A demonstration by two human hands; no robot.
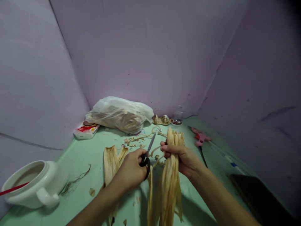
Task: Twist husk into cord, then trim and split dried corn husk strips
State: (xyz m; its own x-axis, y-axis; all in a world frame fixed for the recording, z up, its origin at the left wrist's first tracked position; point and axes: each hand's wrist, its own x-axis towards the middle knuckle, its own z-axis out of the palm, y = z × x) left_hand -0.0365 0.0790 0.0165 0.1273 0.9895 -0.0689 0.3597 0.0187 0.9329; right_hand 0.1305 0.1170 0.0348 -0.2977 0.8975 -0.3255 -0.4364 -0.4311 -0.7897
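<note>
One bundle of long dried strips (169, 191) lies nearest me, toward the middle of the table, and my right hand (187, 158) grips it below its far end. Its long axis runs near to far, the far end leaning slightly right, the loose lower ends trailing toward me. My left hand (134, 166) is curled round the black handles of one pair of scissors (147, 160), just left of the bundle, its blades pointing far and a little right. One narrow strip (150, 197) hangs between my hands; I cannot tell whether anything grips it. Beside my left wrist lie at least two broad dried pieces (111, 160).

Beneath spreads a pale green tabletop (80, 169), scraps (130, 142) scattered beyond my hands. One white pot (55, 175) stands near left, one red stick (16, 188) in it; one pink glue gun (201, 139) lies right. One white plastic bag (119, 113) rests at the far side. Three pale lilac walls (150, 56) enclose the table: left, far and right.
</note>
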